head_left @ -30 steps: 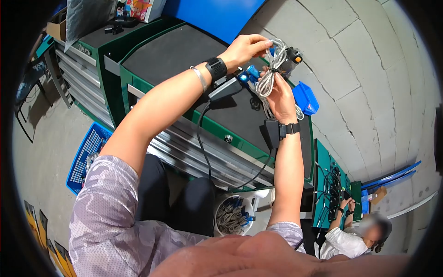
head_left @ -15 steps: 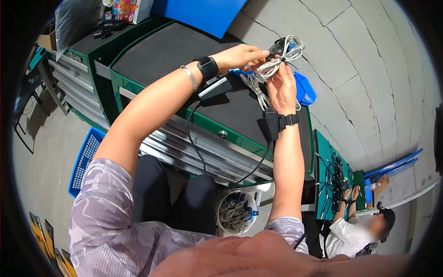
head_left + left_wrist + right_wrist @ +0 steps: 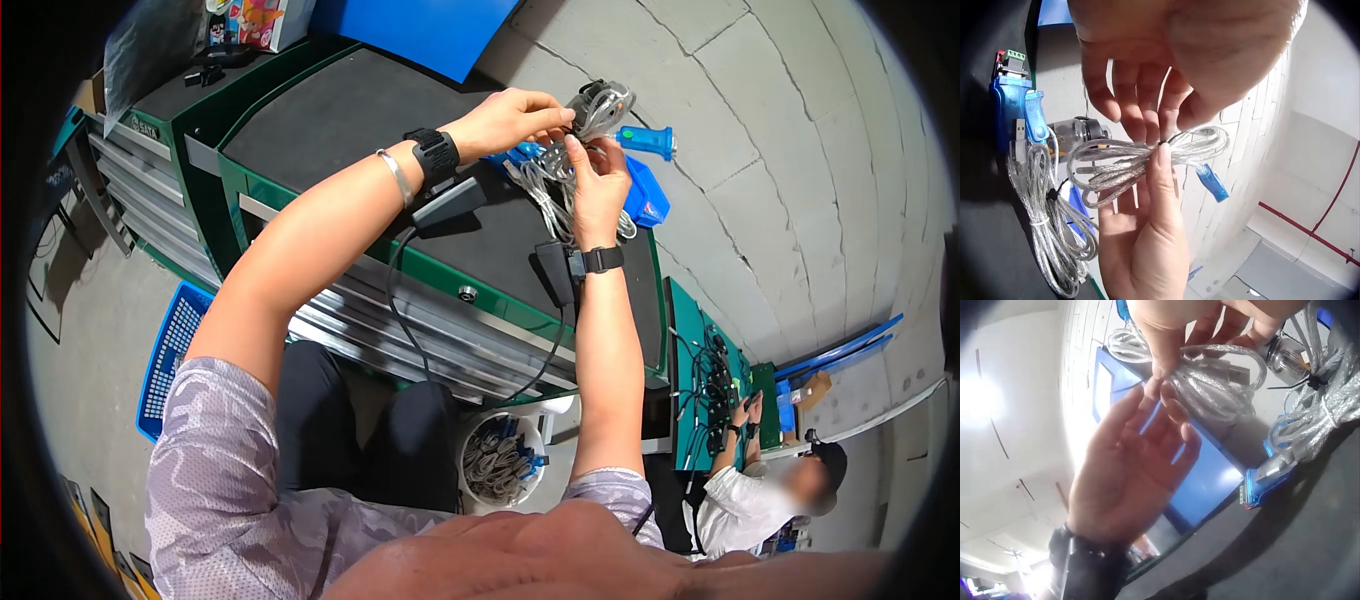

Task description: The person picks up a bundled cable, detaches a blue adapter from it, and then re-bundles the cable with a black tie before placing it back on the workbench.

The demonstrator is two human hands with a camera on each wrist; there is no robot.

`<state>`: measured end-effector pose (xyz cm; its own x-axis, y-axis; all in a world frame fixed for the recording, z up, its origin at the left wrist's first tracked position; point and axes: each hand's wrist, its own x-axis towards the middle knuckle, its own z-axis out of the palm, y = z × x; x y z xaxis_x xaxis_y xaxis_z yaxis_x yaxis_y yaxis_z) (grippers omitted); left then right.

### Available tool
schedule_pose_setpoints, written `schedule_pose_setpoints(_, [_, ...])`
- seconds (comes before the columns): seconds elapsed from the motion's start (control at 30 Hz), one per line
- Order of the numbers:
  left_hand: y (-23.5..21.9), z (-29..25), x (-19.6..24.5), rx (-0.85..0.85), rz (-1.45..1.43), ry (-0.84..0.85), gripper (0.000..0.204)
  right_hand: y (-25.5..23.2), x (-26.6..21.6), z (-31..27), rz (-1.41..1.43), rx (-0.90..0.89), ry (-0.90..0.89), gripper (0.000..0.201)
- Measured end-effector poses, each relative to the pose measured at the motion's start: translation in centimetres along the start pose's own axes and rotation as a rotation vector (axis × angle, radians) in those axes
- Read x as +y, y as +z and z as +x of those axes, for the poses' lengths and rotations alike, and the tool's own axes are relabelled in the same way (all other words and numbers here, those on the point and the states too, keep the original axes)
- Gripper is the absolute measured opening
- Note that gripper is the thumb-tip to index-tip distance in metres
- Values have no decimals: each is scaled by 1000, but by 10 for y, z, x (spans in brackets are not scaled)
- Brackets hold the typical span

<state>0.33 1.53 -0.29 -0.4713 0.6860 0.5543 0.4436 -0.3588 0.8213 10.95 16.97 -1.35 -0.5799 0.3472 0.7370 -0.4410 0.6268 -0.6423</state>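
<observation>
Both hands meet at a coiled silver-grey cable (image 3: 1113,165), raised above the far right part of the dark cabinet top. My right hand (image 3: 600,190) grips the coil's middle, thumb pressed over it. My left hand (image 3: 515,120) has its fingertips bent together at the thin black tie (image 3: 1164,142) round the coil, pinching it. A blue connector (image 3: 1212,183) hangs from one end of the coil. Beside the hands lies another tied silver cable (image 3: 1054,231), with a blue adapter (image 3: 1010,106) bearing a green terminal block near it.
A clear container (image 3: 1069,139) and a blue bin (image 3: 650,195) stand by the cabinet's far edge (image 3: 655,300). Below are a white bucket (image 3: 500,460) of cables and a blue basket (image 3: 170,360). Another person (image 3: 745,510) works at a green table on the right.
Both hands have shifted slightly left in the head view with the coil. The left fingertips have moved down to the coil's middle, and the blue connector has swung out to the right.
</observation>
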Motion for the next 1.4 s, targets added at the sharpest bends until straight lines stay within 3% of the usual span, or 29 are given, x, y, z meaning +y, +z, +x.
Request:
schedule_pose_setpoints(0.07, [-1,-1,1,3,0,9,30,1,-10,-4,-113,-41,30,26])
schedule_pose_setpoints(0.13, [-3,-2,1,57,286,147,25,4,-9,-5,-84,-80,32,27])
schedule_pose_setpoints(0.27, [-5,-1,-4,113,404,197,22,5,-7,-4,-143,-121,51,22])
schedule_pose_setpoints(0.4, [-3,0,-5,160,526,179,19,6,-13,-7,103,-182,136,16])
schedule_pose_setpoints(0.47, [-3,-1,-5,151,560,126,22,4,-6,-5,301,-220,291,16])
schedule_pose_setpoints(0.5, [-4,-1,-7,155,541,134,25,10,-8,-5,454,-234,321,17])
schedule_pose_setpoints(0.53, [-5,0,-10,157,531,134,25,11,-9,-6,444,-235,325,17])
schedule_pose_setpoints(0.6, [-7,1,-12,69,238,74,28,10,-12,-6,551,-237,386,19])
schedule_pose_setpoints(0.77, [-2,2,-9,49,7,-19,42,-1,-9,2,662,-126,402,26])
schedule_pose_setpoints(1.0, [-1,-5,-3,-132,111,112,33,-11,2,7,805,-50,527,26])
schedule_pose_setpoints(1.3, [0,-4,-3,-207,-53,132,36,-10,-3,7,934,-191,583,29])
schedule_pose_setpoints(1.4, [3,-8,1,-147,360,323,44,-5,-7,6,840,-139,575,31])
